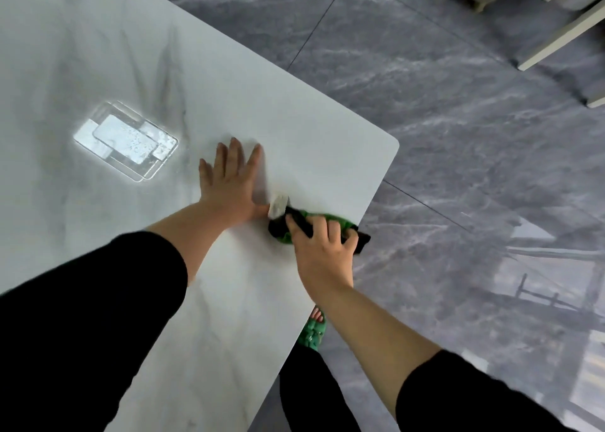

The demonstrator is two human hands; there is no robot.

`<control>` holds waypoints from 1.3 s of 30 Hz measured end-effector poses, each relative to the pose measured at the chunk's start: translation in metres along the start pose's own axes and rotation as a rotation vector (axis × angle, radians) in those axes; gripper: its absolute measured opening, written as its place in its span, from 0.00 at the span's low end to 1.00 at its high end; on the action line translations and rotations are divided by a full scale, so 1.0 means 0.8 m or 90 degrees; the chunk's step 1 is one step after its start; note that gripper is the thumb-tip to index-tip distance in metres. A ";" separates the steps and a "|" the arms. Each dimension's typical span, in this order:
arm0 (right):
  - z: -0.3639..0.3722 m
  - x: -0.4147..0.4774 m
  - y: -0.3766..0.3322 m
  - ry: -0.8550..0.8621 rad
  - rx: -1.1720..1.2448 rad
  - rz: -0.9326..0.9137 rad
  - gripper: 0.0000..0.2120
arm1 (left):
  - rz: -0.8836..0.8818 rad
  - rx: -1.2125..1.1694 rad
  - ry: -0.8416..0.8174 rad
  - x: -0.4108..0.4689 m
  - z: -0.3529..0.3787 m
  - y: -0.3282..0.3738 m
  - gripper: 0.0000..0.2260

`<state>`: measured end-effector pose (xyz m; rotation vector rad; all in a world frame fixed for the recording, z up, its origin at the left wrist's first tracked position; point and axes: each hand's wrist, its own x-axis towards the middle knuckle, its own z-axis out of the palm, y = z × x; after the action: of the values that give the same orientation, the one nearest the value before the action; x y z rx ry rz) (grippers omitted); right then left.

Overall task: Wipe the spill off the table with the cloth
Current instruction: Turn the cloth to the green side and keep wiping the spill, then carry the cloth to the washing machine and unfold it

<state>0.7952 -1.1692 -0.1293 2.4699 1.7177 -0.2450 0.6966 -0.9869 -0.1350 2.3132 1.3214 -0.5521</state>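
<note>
A green and black cloth, with a white patch at its near-left end, lies bunched on the white marble table close to the right edge. My right hand grips the cloth from above, fingers curled over it. Just left of the cloth, my left hand lies flat on the tabletop with its fingers spread. No spill can be made out around the cloth.
A bright reflection of a ceiling light shines on the table at the left. The table's rounded corner is to the upper right. Grey marble floor lies beyond; my foot in a green slipper stands below the edge.
</note>
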 end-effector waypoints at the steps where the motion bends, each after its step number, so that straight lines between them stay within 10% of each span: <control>1: 0.000 -0.018 -0.006 -0.002 0.000 -0.015 0.38 | 0.010 0.010 -0.012 -0.016 0.007 -0.004 0.51; 8: -0.029 -0.017 -0.027 -0.257 0.096 0.038 0.32 | 0.001 -0.035 -0.074 -0.140 0.024 -0.035 0.37; 12: -0.066 -0.027 -0.025 -0.365 0.471 0.238 0.19 | 0.020 -0.090 -0.152 -0.202 -0.012 -0.056 0.31; 25: -0.147 -0.329 -0.106 -0.144 1.020 0.735 0.08 | 0.082 -0.256 -0.265 -0.365 -0.072 -0.118 0.13; 39: -0.113 -0.696 -0.075 0.049 1.148 1.023 0.05 | 0.176 -0.182 -0.325 -0.561 0.020 0.067 0.11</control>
<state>0.5543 -1.6418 0.0715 3.3892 -1.7771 -1.7845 0.5307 -1.3376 0.0972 1.9038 0.7704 -0.7421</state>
